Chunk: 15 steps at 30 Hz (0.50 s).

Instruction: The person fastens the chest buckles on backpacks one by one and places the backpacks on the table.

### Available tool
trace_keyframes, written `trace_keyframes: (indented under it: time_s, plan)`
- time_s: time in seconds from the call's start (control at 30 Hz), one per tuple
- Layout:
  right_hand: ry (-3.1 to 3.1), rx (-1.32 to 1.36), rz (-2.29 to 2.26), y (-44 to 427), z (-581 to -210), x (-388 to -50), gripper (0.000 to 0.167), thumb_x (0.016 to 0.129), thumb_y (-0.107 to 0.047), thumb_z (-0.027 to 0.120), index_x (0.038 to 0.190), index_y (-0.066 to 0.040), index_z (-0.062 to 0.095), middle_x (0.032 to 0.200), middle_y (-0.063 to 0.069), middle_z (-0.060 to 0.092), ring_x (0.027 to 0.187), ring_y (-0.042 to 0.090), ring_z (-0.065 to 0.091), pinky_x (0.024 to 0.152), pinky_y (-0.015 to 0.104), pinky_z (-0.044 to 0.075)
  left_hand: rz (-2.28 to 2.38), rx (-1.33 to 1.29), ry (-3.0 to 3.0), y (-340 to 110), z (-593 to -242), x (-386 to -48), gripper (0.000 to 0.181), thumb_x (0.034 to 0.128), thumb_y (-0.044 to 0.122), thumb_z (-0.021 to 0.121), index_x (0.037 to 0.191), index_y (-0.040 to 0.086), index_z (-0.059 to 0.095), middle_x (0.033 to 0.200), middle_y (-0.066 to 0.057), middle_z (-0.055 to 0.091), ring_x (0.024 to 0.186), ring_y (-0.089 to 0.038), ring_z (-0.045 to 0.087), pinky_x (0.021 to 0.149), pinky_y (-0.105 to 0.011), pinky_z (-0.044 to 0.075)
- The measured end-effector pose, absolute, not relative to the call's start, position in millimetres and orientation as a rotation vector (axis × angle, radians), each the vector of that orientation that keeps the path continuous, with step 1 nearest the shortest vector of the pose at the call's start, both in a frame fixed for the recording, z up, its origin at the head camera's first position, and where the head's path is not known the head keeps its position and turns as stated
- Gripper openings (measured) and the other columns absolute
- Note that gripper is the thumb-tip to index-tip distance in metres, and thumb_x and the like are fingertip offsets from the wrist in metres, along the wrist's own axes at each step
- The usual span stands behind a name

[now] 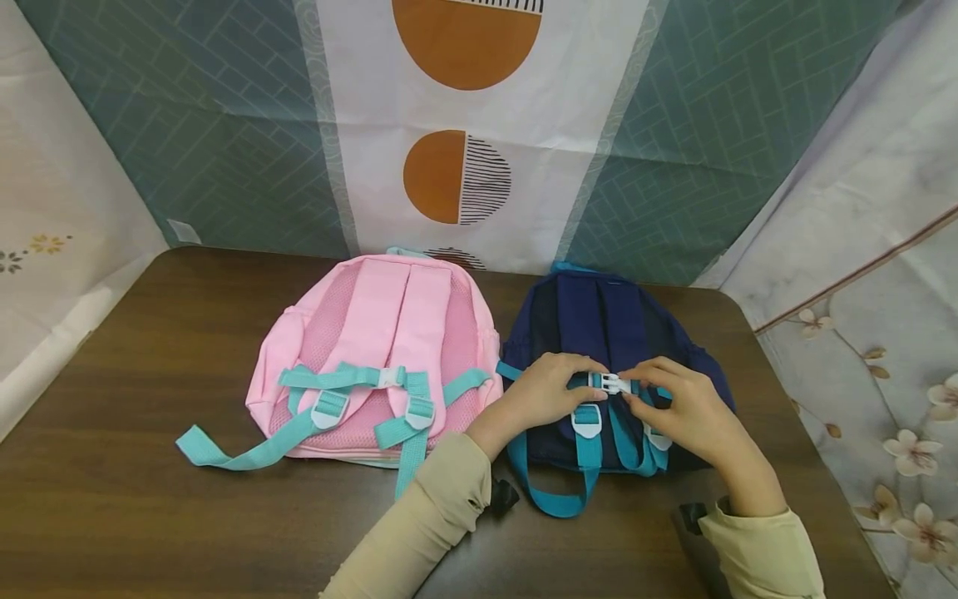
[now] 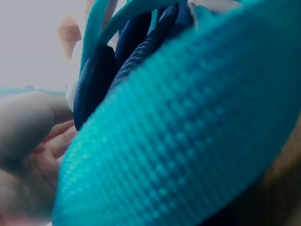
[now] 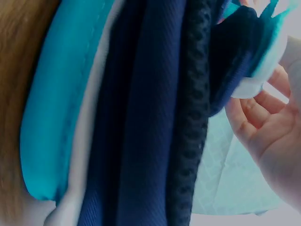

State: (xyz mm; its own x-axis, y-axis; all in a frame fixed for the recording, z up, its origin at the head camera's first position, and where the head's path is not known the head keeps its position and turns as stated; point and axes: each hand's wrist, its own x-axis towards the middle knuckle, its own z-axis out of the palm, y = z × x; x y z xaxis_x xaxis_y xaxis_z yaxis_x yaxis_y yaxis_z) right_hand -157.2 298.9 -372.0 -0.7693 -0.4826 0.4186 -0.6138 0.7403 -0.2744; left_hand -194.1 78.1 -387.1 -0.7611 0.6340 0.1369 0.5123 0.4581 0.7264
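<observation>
A navy backpack (image 1: 539,333) lies on the table with its shoulder straps up and teal webbing across it. Over the straps sits a white side-release buckle (image 1: 612,383), its two halves lined up end to end. Whether they are fully joined I cannot tell. My left hand (image 1: 545,389) pinches the buckle's left end between thumb and fingers, and my right hand (image 1: 679,406) pinches the right end. A teal strap (image 2: 178,127) fills most of the left wrist view. In the right wrist view, the curled fingers (image 3: 263,110) are beside a white plastic strap piece (image 3: 247,88).
Left of the navy bag lies a pink backpack (image 1: 374,308) with teal straps and its own white buckle (image 1: 389,378). One teal strap end (image 1: 202,449) trails onto the brown table (image 1: 150,516). Patterned cloth (image 1: 224,108) hangs behind the table.
</observation>
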Motion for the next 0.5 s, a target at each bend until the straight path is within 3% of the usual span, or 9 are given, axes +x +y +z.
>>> trace_keyframes:
  time_s: [0.2,0.5]
  plan:
    - [-2.61,0.778,0.544,302.0,-368.6,-156.1,0.032,0.067,-0.003,0.079,0.097,-0.011,0.071,0.092,-0.001,0.066,0.073,0.013,0.063,0.059,0.029,0.052,1.212,0.984,2.546,77.1,-386.7,-193.0,0.033,0.0906,0.028,0.061,0.121,0.015,0.063,0.104,0.004,0.065,0.08,-0.007,0.053,0.069,-0.016,0.042]
    - [-2.638,0.813,0.588,299.4,-368.0,-154.3,0.031,0.07,-0.001,0.077,0.099,-0.01,0.071,0.095,0.0,0.066,0.077,0.017,0.065,0.059,0.035,0.054,1.202,0.994,2.548,78.7,-387.4,-191.8,0.033,0.0911,0.029,0.06,0.12,0.014,0.062,0.107,0.004,0.064,0.084,-0.007,0.053,0.075,-0.016,0.043]
